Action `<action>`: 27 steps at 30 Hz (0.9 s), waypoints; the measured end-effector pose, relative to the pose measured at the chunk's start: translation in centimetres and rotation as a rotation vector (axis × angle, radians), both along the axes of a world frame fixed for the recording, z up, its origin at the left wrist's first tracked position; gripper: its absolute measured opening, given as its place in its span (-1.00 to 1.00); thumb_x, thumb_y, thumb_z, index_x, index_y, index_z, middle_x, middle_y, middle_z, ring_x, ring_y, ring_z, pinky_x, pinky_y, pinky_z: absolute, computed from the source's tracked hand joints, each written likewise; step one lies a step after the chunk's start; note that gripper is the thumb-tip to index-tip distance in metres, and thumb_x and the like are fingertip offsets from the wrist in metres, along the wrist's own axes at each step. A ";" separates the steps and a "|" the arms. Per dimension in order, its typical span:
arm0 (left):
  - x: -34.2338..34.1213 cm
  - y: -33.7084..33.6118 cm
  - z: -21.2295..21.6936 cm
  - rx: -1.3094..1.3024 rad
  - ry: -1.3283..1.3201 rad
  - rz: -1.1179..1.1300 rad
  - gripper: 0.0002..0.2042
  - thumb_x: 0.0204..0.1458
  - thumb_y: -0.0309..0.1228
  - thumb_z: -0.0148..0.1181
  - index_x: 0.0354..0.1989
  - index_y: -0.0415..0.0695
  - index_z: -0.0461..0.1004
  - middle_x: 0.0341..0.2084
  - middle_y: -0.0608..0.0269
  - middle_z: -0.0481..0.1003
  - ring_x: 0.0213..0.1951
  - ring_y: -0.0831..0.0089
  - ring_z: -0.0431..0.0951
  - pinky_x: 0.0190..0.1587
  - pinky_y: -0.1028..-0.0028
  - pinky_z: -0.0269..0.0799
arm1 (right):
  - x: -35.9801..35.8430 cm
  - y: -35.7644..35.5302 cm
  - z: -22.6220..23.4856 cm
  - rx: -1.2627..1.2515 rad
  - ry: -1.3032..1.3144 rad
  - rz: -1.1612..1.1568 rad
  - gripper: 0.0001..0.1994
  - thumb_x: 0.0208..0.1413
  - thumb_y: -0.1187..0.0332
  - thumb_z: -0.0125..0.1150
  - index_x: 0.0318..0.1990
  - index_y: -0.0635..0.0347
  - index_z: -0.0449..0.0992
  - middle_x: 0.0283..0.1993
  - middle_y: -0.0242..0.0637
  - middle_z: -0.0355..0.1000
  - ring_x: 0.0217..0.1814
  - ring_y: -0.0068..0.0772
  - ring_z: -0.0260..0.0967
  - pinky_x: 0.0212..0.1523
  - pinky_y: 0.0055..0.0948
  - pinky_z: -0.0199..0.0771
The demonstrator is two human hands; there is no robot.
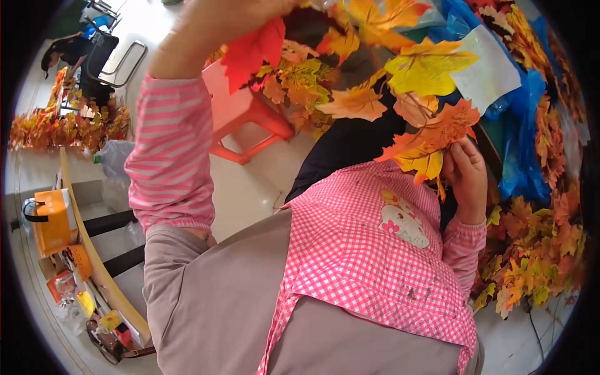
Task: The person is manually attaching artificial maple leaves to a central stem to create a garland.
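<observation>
A garland of artificial maple leaves [431,65] in orange, yellow and red runs from the top edge down toward my lap. My right hand [467,172] is closed on its lower end, thumb and fingers pinching by an orange leaf. Up at the top edge is my left hand [240,14], slightly smeared, its fingers cut off by the picture's rim, so their grip does not show. Just beneath that hand hangs a red leaf [255,53]. Both forearms wear pink striped sleeves, and a pink checked apron [350,231] covers my front.
A red plastic stool [250,119] stands ahead, with more leaves beside it. To the right are blue plastic bags [525,137], a pale sheet [486,65] and heaped leaf garlands [531,250]. At left, a wooden-edged shelf [103,269] holds an orange box. Another person [72,50] sits far left.
</observation>
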State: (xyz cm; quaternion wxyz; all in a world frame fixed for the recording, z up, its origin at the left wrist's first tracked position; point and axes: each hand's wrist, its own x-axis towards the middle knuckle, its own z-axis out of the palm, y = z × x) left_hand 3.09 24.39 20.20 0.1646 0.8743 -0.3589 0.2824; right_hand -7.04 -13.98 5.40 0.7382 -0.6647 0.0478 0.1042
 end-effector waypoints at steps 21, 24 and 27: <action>1.8 0.6 -10.5 0.032 0.488 -0.016 -0.66 -0.07 -0.34 0.34 -0.12 -0.20 0.49 -0.28 0.23 0.51 -0.25 0.42 0.48 -0.15 0.44 0.39 | -1.9 -1.4 0.0 -0.302 -0.160 -0.182 -0.86 0.21 0.38 0.10 -0.15 0.19 0.50 -0.54 -0.50 0.35 -0.64 -0.75 0.18 -0.61 -0.74 0.11; 0.7 0.2 -10.5 0.233 0.593 -0.081 -0.63 -0.07 -0.40 0.30 -0.05 -0.20 0.47 -0.17 0.19 0.48 -0.24 0.37 0.48 -0.12 0.43 0.42 | -1.8 -2.0 -3.2 -0.489 -0.175 -0.191 -0.86 0.20 0.38 0.10 -0.19 0.21 0.52 -0.49 -0.51 0.42 -0.58 -0.72 0.30 -0.57 -0.65 0.27; -0.9 -3.2 -4.6 0.023 0.614 -0.190 -0.67 -0.05 -0.48 0.27 -0.08 -0.24 0.45 -0.24 0.23 0.45 -0.36 0.49 0.44 -0.29 0.57 0.35 | -2.7 -2.1 -4.0 -0.518 -0.192 -0.207 -0.85 0.15 0.35 0.14 -0.18 0.17 0.53 -0.56 -0.50 0.39 -0.62 -0.72 0.26 -0.62 -0.63 0.26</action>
